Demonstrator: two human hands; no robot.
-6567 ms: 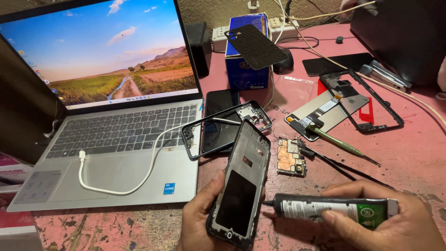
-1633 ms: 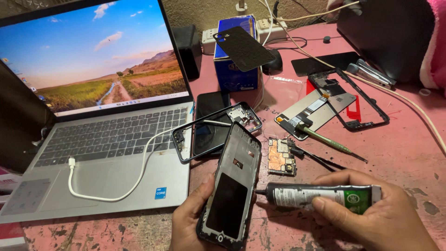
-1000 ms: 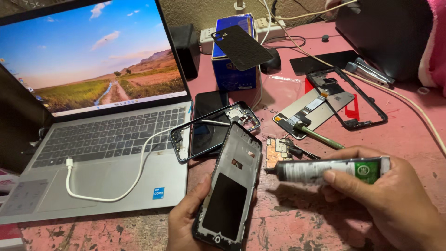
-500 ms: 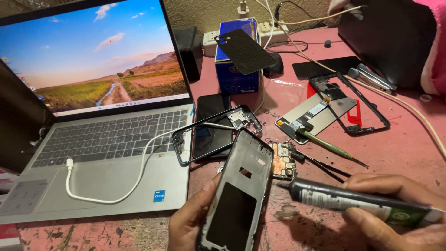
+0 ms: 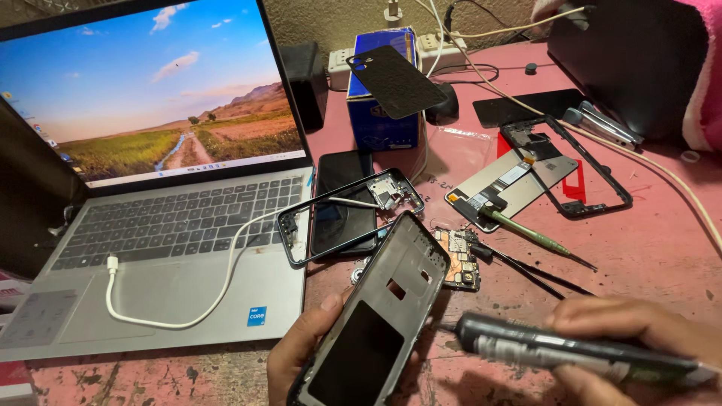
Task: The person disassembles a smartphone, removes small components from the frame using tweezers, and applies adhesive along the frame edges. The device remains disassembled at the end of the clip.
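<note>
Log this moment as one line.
left hand: holds phone frame tilted | right hand: grips glue tube, nozzle near frame edge | nearby: circuit board, laptop

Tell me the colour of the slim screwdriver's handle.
Green, on the slim metal-tipped screwdriver; head view shows it best.

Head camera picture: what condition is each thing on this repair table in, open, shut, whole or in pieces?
Laptop: open, screen lit, white cable lying across it.
Phone frame: stripped, held tilted in the left hand.
Glue tube: gripped in the right hand, nozzle towards the frame.
Second frame: empty, lying partly on the laptop.
Circuit board: removed, loose on the table.
Back cover: detached, resting on a blue box.
</note>
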